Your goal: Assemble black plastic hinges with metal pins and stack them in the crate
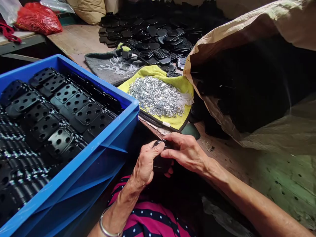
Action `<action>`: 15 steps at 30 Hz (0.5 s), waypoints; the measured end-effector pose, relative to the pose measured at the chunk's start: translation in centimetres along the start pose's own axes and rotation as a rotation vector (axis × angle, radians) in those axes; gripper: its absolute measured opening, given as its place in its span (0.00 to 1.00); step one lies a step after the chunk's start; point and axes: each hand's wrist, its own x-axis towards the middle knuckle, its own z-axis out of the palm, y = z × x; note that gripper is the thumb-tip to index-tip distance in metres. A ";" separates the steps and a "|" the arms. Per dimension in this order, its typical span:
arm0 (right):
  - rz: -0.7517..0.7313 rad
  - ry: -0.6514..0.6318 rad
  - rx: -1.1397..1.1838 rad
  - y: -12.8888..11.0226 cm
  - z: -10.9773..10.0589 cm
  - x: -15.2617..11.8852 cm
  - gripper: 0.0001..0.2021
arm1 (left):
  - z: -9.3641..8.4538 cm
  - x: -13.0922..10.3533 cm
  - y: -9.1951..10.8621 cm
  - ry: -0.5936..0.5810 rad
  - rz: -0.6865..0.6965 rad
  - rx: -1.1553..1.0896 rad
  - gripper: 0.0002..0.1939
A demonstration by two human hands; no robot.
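Note:
A black plastic part is held low in front of the body. My left hand is closed round it, thumb on its upper end and fingertips showing at its far side. The thumb and index finger of my right hand pinch at the part's top edge; anything small between them is hidden. Just beyond the hands, a yellow cloth bears a heap of small silvery metal pins with translucent white pieces at its right side.
A blue crate of black parts stands at left. Behind lie a grey cloth with white pieces and a pile of black parts. A large brown sack gapes at right; a red bag sits back left.

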 end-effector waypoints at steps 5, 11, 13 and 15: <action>0.219 -0.010 0.166 -0.4 -0.2 -0.1 0.08 | 0.1 -0.7 0.4 -0.051 0.024 -0.021 0.11; 0.276 0.032 0.271 -0.7 -0.1 -0.4 0.10 | -0.1 -1.1 0.6 -0.093 0.037 0.034 0.16; 0.272 0.031 0.275 -0.7 0.1 -0.5 0.10 | -0.1 -1.1 0.4 -0.080 0.034 0.058 0.18; 0.237 0.033 0.258 -0.7 0.2 -0.5 0.09 | -0.3 -1.0 0.2 -0.029 0.026 0.099 0.17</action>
